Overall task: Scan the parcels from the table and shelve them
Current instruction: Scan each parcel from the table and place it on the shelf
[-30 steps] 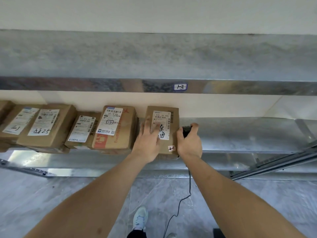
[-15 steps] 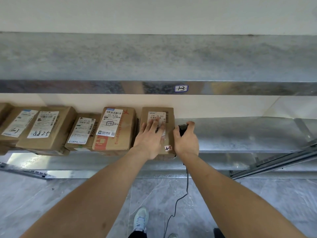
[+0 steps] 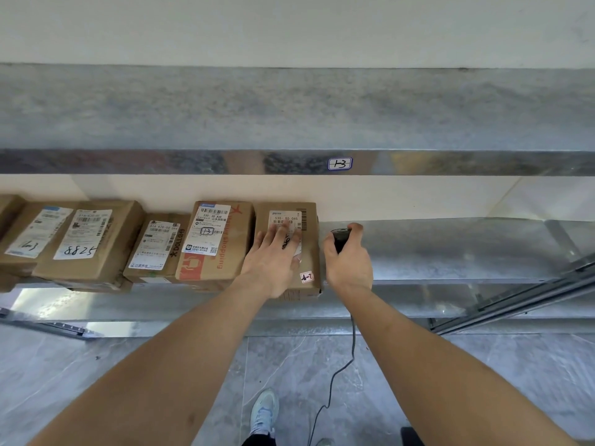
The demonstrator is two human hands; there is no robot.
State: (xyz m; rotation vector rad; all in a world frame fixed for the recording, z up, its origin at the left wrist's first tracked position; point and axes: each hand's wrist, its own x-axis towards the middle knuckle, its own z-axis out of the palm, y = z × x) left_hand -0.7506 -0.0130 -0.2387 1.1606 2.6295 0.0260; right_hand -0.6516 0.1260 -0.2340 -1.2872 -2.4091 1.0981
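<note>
My left hand (image 3: 273, 262) lies flat, fingers spread, on top of the rightmost parcel (image 3: 288, 249), pressing not gripping. Since half a second ago that parcel has slid further back on the shelf (image 3: 450, 249) and squared up; it now sits flush against the red-printed box (image 3: 219, 243) at its 9 o'clock, back edge about level with it. My right hand (image 3: 349, 262), at 3 o'clock of the parcel, is curled shut around the black scanner (image 3: 339, 238) and has come off the parcel's side, small gap now, where earlier it was against it. Scanner cable (image 3: 341, 365) hangs toward 6 o'clock over the floor. White label with handwriting is half under my left fingers (image 3: 283, 233). Further out at 9 o'clock: three more labelled boxes in the row, one marked 8825 (image 3: 87, 243). Upper shelf edge at 12 o'clock carries a small tag (image 3: 340, 163). My read: this parcel is shelved, placement about done; next is letting go and going for another.
</note>
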